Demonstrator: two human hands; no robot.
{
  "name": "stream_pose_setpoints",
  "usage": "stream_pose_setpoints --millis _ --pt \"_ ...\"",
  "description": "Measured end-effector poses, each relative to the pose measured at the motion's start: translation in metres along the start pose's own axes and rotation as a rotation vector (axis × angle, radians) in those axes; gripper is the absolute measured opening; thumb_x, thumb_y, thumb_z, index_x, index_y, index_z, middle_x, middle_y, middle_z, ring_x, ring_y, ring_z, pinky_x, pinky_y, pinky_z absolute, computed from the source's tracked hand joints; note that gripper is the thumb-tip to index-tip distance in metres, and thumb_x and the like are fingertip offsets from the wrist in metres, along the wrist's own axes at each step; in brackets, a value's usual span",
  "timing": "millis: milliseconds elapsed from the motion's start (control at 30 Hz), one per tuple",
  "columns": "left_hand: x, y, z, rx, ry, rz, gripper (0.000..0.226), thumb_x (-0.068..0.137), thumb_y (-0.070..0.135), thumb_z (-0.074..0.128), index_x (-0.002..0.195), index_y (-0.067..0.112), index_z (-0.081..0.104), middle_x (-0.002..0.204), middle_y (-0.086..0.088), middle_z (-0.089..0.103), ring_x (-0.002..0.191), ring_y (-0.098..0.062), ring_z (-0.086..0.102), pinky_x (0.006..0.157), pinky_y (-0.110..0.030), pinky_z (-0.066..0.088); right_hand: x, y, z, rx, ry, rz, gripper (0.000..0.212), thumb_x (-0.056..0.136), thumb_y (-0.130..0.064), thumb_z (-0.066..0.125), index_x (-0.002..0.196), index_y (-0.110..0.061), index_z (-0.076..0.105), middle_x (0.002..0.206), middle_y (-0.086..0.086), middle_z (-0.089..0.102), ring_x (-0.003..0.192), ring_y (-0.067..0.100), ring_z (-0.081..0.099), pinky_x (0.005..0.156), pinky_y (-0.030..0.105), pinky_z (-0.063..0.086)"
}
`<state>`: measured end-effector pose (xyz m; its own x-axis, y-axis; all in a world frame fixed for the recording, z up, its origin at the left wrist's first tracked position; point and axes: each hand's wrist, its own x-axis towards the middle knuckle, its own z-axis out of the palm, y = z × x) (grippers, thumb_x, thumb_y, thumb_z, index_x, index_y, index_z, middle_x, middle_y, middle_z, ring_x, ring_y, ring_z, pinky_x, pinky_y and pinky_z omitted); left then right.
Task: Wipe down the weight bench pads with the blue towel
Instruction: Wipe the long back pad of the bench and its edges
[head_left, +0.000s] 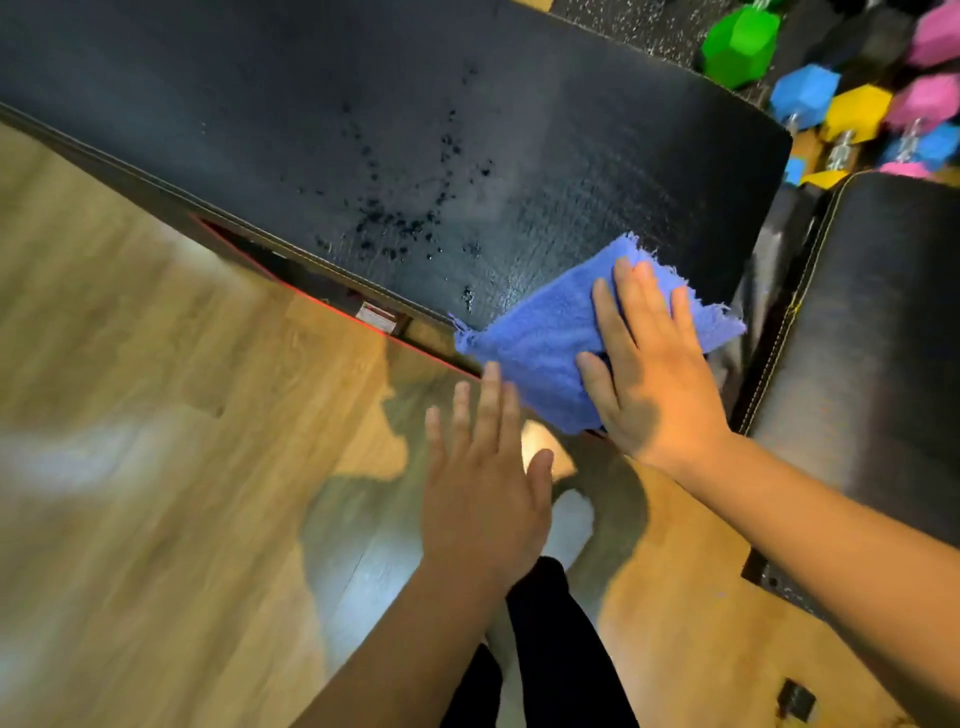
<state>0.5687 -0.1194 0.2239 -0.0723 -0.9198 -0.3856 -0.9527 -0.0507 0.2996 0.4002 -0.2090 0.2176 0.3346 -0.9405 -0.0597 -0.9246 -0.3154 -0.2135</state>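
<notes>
— Wooden floor (156, 415) lies wide open beside the long back pad (415, 130). How many pads?

— Two: that one, droplets on it, and a seat pad (883, 312) just beside its end.

— And the blue towel (540, 338)?

— One, at the long pad's near corner, hanging over the edge.

— Grip?

— Right hand (654, 374) pressed flat on the towel, fingers spread apart; left hand (483, 493) open over the floor, holding nothing.

Folded blue terry towel with frayed edges (545, 338) lies flat on near corner of long black textured vinyl bench pad (415, 130), overhanging edge. Pad bears dark droplets mid-surface. Second black pad with yellow stitching (883, 312) just beside.
</notes>
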Motion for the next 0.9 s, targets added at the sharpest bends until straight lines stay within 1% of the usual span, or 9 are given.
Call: stream_pose_setpoints --millis 67,167,267,333,500,633,733,867,900 --pt "-0.007 -0.01 0.002 -0.384 -0.096 -0.221 0.064 0.096 0.048 0.017 0.152 0.02 0.007 0.161 -0.006 0.009 0.147 -0.02 0.007 0.117 -0.037 0.006 0.007 -0.019 0.002 -0.046 -0.008 -0.01 0.067 0.094 -0.047 0.031 0.147 -0.005 0.028 0.156 0.016 0.021 0.145 0.034 0.013 0.116 0.056 0.009" --pt "-0.004 -0.016 -0.011 -1.004 -0.135 -0.427 0.052 0.101 0.036 0.035 0.15 0.02 0.024 0.151 -0.004 0.037 0.133 -0.016 0.039 0.11 -0.032 0.029 0.04 -0.055 0.016 -0.224 -0.028 -0.134 0.079 0.09 -0.058 0.037 0.146 -0.002 0.028 0.154 0.018 0.025 0.143 0.036 0.02 0.114 0.058 0.016" --pt "0.023 -0.011 -0.032 -1.649 -0.129 -0.488 0.038 0.102 0.033 0.035 0.131 0.015 0.051 0.125 0.0 0.06 0.109 -0.01 0.055 0.094 -0.028 0.043 0.077 -0.089 0.035 -0.293 0.051 -0.172 0.07 0.084 -0.04 0.059 0.137 0.002 0.041 0.145 0.022 0.04 0.135 0.039 0.037 0.109 0.057 0.027" --pt "0.044 -0.011 -0.044 -1.901 -0.071 -0.514 0.041 0.102 0.035 0.034 0.131 0.011 0.052 0.128 -0.002 0.061 0.117 -0.014 0.058 0.098 -0.029 0.045 0.09 -0.099 0.04 -0.27 0.079 -0.181 0.063 0.083 -0.029 0.06 0.136 0.001 0.043 0.145 0.02 0.042 0.135 0.037 0.038 0.109 0.055 0.029" --pt "0.048 0.027 -0.039 -1.962 -0.141 -0.547 0.044 0.102 0.033 0.032 0.132 0.008 0.052 0.134 -0.007 0.057 0.122 -0.017 0.055 0.102 -0.033 0.042 0.045 -0.054 0.023 -0.211 0.107 -0.268 0.055 0.088 -0.021 0.038 0.139 0.001 0.041 0.146 0.021 0.039 0.136 0.035 0.038 0.111 0.048 0.03" --pt "0.026 0.087 -0.008 -1.916 -0.321 -0.522 0.04 0.096 0.036 0.045 0.121 0.009 0.06 0.115 -0.009 0.066 0.085 -0.009 0.063 0.099 -0.033 0.046 -0.028 0.018 0.004 -0.165 -0.025 -0.21 0.057 0.099 -0.032 0.028 0.144 0.003 0.03 0.152 0.024 0.025 0.142 0.038 0.023 0.113 0.053 0.023" --pt "0.021 0.108 0.0 -1.854 -0.327 -0.505 0.031 0.093 0.047 0.043 0.105 0.027 0.064 0.126 -0.014 0.062 0.101 -0.012 0.062 0.1 -0.035 0.045 -0.049 0.035 -0.005 -0.188 -0.111 -0.159 0.066 0.102 -0.04 0.01 0.142 0.007 0.031 0.151 0.028 0.025 0.141 0.041 0.023 0.113 0.056 0.021" --pt "0.04 0.067 -0.018 -1.929 -0.204 -0.502 0.05 0.101 0.043 0.03 0.13 0.011 0.054 0.125 -0.02 0.054 0.07 -0.004 0.063 0.065 -0.018 0.05 -0.003 -0.003 0.011 -0.2 0.005 -0.227 0.061 0.093 -0.028 0.046 0.14 0.008 0.033 0.148 0.031 0.029 0.139 0.044 0.026 0.109 0.061 0.021" --pt "0.045 0.046 -0.027 -1.909 -0.145 -0.501 0.053 0.101 0.043 0.028 0.133 0.008 0.05 0.124 -0.021 0.056 0.071 -0.006 0.063 0.066 -0.018 0.05 0.016 -0.02 0.019 -0.227 0.032 -0.238 0.06 0.092 -0.029 0.047 0.138 0.008 0.037 0.146 0.03 0.034 0.137 0.044 0.031 0.108 0.061 0.024"
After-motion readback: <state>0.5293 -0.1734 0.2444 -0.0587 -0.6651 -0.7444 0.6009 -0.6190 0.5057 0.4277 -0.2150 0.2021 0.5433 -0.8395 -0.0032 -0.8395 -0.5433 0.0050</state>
